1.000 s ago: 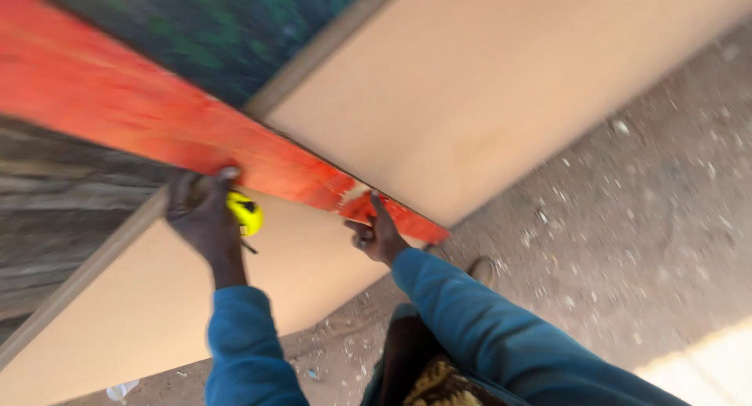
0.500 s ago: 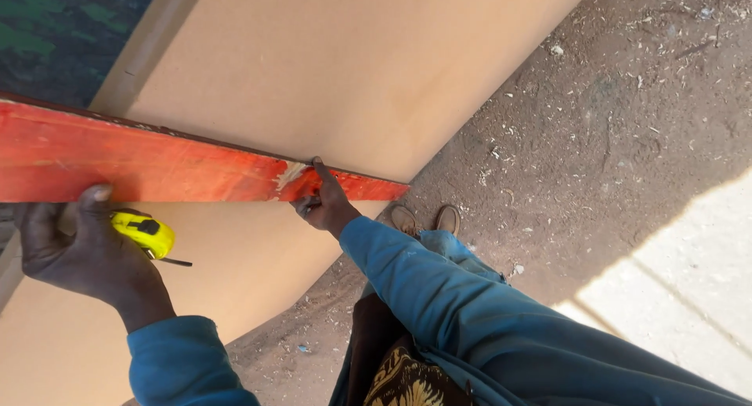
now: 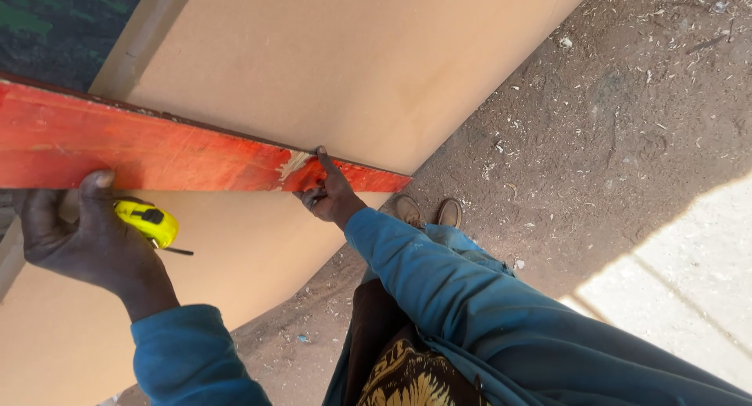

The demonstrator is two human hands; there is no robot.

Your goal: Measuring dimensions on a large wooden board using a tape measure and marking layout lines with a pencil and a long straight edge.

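The left hand [image 3: 78, 233] is closed around a small yellow tape measure [image 3: 147, 222], and its thumb presses on the lower edge of a long flat red-painted wooden board [image 3: 157, 151]. The right hand [image 3: 327, 194] is mostly curled; its forefinger is stretched out and touches the worn end of the red board. This board lies across a large pale brown sheet [image 3: 352, 61]. Below are two brown shoes [image 3: 428, 212] on the dusty ground [image 3: 627, 100].
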